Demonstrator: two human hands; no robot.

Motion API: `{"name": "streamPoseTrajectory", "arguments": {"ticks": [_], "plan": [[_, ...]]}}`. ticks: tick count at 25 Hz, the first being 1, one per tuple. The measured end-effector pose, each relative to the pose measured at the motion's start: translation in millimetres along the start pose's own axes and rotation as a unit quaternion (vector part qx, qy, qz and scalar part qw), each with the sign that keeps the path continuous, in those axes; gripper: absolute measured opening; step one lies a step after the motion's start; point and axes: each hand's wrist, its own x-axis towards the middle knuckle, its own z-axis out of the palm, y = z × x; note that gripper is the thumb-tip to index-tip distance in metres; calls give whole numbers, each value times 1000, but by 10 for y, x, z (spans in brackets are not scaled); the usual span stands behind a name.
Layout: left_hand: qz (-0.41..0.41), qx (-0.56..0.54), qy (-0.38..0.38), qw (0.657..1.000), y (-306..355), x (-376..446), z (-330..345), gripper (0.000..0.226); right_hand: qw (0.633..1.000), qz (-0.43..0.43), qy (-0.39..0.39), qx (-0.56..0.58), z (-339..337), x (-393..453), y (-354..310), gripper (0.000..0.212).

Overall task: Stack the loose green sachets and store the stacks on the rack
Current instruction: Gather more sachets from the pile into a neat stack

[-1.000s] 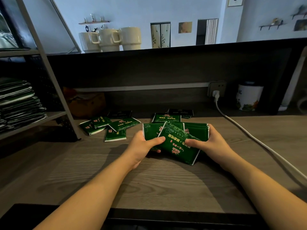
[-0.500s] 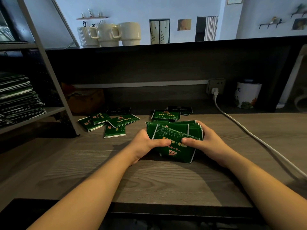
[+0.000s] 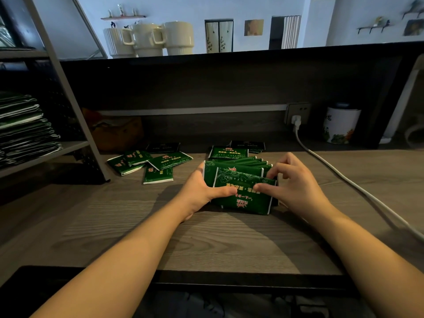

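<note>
Sachets were found in three lots. On the rack [image 3: 68,146] at far left, a stored pile [image 3: 23,127] already lay on the shelf; its number could not be told. Left of centre on the counter [image 3: 206,237], four loose sachets [image 3: 158,162] lay overlapping, with a dark one [image 3: 163,147] behind. At centre, the left hand [image 3: 202,193] and right hand [image 3: 296,189] each had a grip on one end of a stack [image 3: 243,187], thumbs pressing its top face. The stack rested on the counter, about six edges showing, not yet squared. Behind it lay one more green sachet [image 3: 229,152] and a dark one [image 3: 249,145]. Judged partly done: this stack remained to be shelved, the loose ones to be gathered.
</note>
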Motion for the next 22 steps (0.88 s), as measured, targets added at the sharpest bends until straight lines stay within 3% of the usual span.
{"name": "streamPoseTrajectory", "arguments": {"ticks": [6,11,18,22], "plan": [[4,12,-10,1000,6,3,-13,69,991,65,44,105,-45,17,59,21],[-5,13,-11,1000,25,-5,-1,51,960,144,51,236,-45,37,40,15],[-8,5,-19,1000,42,-15,3,46,887,223,47,402,-43,64,112,9],[-20,13,-17,1000,7,21,-23,61,875,205,113,424,-112,81,80,10]]}}
